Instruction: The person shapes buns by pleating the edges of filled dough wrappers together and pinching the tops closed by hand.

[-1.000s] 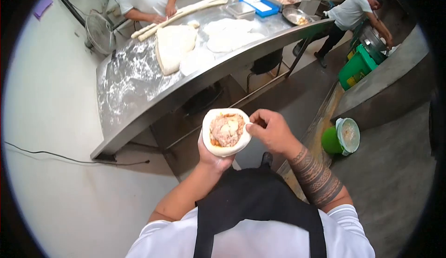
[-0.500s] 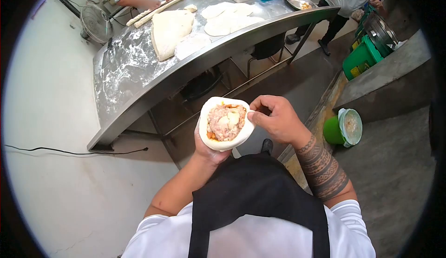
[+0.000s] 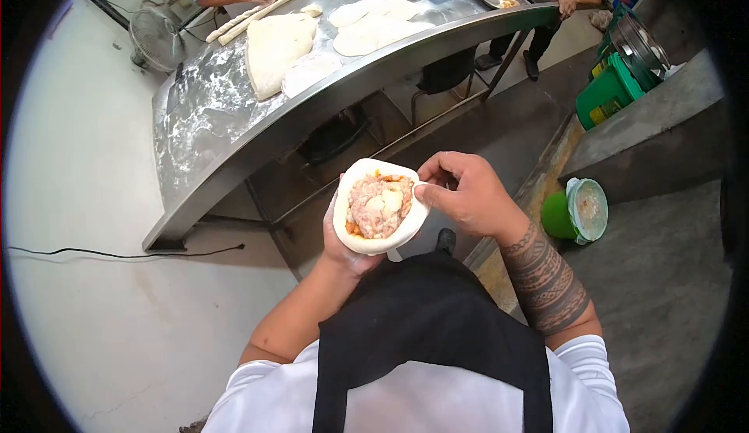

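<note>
A round of white dough [image 3: 404,235] forms a cup around a pale pink meat filling [image 3: 378,205], with orange-brown sauce at its edges and a yellowish lump on top. My left hand [image 3: 343,247] cradles this filled bun from below and from its left side; most of the fingers are hidden under it. At the right rim, my right hand [image 3: 460,191] pinches the dough edge between thumb and forefinger. The bun is held in front of the black apron, its top uncovered.
A floured steel table [image 3: 204,121] carries a dough slab [image 3: 275,55], flattened dough pieces [image 3: 374,23] and long dough strips [image 3: 289,0]. Two people stand beyond it. Green buckets [image 3: 558,214] are at the right, a fan [image 3: 160,39] at the left.
The view has shifted slightly. The person at the far right has come closer to the table, a hand now at its edge. Both my hands keep nearly the same hold on the bun.
</note>
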### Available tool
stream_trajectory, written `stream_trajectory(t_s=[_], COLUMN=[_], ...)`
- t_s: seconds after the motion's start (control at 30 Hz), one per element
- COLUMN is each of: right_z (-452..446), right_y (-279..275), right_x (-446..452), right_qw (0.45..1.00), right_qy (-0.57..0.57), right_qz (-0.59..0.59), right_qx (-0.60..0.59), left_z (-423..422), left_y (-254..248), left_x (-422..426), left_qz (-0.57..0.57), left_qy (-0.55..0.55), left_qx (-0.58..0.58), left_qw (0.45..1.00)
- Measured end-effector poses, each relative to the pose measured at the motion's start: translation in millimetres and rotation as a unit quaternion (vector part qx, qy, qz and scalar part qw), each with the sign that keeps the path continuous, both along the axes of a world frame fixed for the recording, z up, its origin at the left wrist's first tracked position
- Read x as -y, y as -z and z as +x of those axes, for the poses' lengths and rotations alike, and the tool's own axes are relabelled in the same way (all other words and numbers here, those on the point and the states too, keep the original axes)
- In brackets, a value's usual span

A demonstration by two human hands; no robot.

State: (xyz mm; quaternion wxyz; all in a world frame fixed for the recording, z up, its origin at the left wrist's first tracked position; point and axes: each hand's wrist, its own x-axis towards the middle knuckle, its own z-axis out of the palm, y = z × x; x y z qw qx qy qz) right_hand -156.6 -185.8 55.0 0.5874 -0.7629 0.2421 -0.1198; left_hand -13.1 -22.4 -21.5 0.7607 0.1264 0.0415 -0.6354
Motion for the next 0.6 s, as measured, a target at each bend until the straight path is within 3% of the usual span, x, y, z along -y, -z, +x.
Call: stream_trajectory(t_s=[0.07,0.3,0.47,0.6], right_z=[-2.2,-10.2,-7.8,-9.0], right_y=[3.1,5.2,-2.1,-9.8], right_x=[5.5,8.7,8.5,10.8], right_qw=[1.0,0.997,0.997,0.995], right_qy=[-0.021,-0.029,-0.031,-0.074], right_qz=[0.013,-0.068,-0.068,-0.072], right_qx=[0.002,0.035,0.028,0.002], left_z=[-1.0,-5.1,-1.8,2.4], left_y=[-2.0,-6.0,1.9,-6.0], left_x=[1.3,7.7,2.3,2.1], left_qz=[-0.052,-0.003,-0.068,-0.056], left_qy=[0.039,0.051,0.079,0.12], left_qx=[-0.019,0.018,-0.008,-0.013], left_qw=[0.998,0.999,0.995,0.991])
